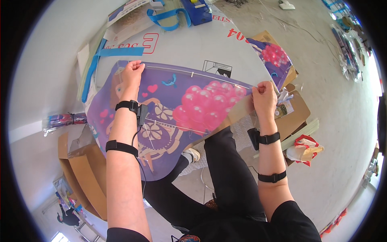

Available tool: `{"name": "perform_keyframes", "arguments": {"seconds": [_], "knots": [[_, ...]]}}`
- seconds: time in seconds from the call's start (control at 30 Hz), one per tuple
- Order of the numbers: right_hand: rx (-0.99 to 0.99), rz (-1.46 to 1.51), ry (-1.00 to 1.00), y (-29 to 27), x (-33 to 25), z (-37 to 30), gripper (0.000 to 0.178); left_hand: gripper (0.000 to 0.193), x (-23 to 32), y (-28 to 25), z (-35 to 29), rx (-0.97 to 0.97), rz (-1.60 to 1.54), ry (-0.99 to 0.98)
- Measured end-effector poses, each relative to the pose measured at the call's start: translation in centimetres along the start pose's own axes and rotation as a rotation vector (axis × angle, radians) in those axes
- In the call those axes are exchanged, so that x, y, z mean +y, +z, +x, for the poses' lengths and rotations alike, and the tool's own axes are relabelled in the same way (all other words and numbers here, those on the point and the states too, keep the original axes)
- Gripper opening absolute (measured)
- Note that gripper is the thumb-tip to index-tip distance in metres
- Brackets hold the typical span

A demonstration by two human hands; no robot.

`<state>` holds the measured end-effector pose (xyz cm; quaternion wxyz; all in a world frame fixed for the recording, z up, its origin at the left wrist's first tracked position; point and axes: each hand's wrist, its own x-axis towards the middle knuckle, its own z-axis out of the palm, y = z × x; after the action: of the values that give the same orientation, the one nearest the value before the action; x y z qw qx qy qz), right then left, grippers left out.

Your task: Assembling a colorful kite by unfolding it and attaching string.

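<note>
Already, a white rod [177, 71] is lining the far edge of a purple sheet [163, 111] overhanging the near side of the table [181, 46]; the left hand [132, 78] is pinching that edge, the right hand [265, 99] its right corner. Whether the middle rod [177, 126] needs fixing is looking unclear.

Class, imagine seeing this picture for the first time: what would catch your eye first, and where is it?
First, the large purple sheet across the middle, with its printed pink balloons just right of centre. Next, the left hand and right hand at its upper edge. Then the bright blue strip lying at upper left.
</note>
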<state>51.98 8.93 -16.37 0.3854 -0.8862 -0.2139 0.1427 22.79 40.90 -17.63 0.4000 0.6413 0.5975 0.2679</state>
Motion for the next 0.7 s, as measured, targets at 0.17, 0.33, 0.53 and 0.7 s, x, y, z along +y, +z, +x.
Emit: {"name": "perform_keyframes", "arguments": {"seconds": [0.17, 0.33, 0.53, 0.7], "knots": [[-0.016, -0.022, 0.003, 0.0, -0.8, -0.2, 0.024, 0.027, -0.4, -0.7, 0.3, -0.01, -0.034, 0.01], [-0.009, -0.045, -0.03, -0.1, -1.2, -0.4, 0.026, 0.028, -0.3, -0.6, 0.2, -0.012, -0.035, 0.017], [0.001, -0.065, -0.06, -0.1, -1.4, -0.6, 0.028, 0.031, 0.0, -0.5, -0.1, -0.009, 0.006, 0.02], [-0.005, -0.108, -0.053, -0.1, -1.8, -0.7, 0.029, 0.032, 0.0, -0.3, -0.3, 0.048, 0.015, 0.067]]}}
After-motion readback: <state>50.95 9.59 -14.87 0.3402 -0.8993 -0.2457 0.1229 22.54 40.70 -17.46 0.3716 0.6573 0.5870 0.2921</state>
